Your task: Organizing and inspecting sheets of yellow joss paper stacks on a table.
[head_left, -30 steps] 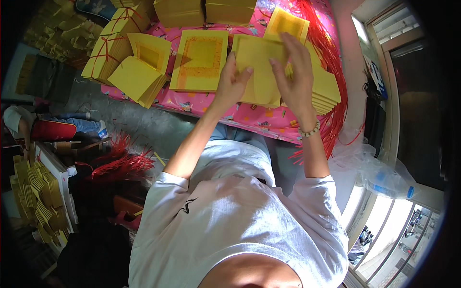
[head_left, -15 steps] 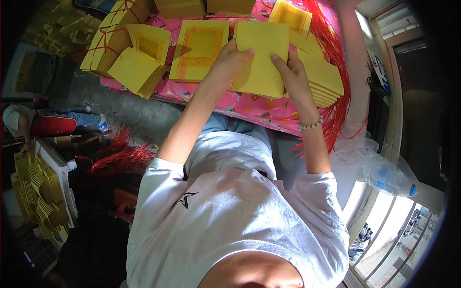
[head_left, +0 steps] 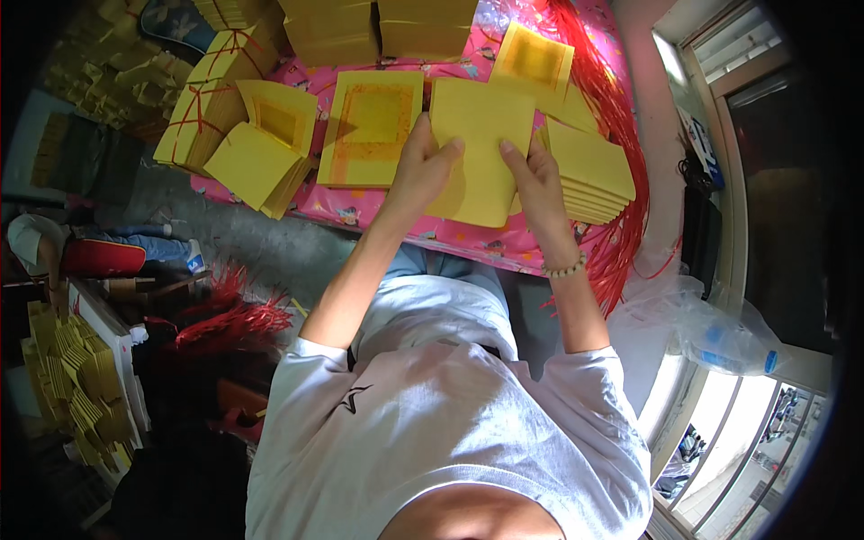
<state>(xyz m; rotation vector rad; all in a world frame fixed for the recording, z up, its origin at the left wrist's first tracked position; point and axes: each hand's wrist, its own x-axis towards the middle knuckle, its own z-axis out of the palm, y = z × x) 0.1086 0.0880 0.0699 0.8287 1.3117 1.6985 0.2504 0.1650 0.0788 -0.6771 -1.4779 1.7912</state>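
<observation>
Centrally, one rectangular stack of plain yellow paper, matte, shaded at lower left; over pink patterned tablecloth, between gold-and-orange printed stack and layered yellow stack. Left hand and right hand: apart from each other, clamped on its opposite side edges, thumbs on top.

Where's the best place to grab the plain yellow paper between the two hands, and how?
Probably by its two long side edges, with one hand coming from each side. The yellow paper is a flat rectangle, narrower across than it is long, so its sides are easy to reach. The left hand and right hand are at those edges, thumbs on top.
</observation>
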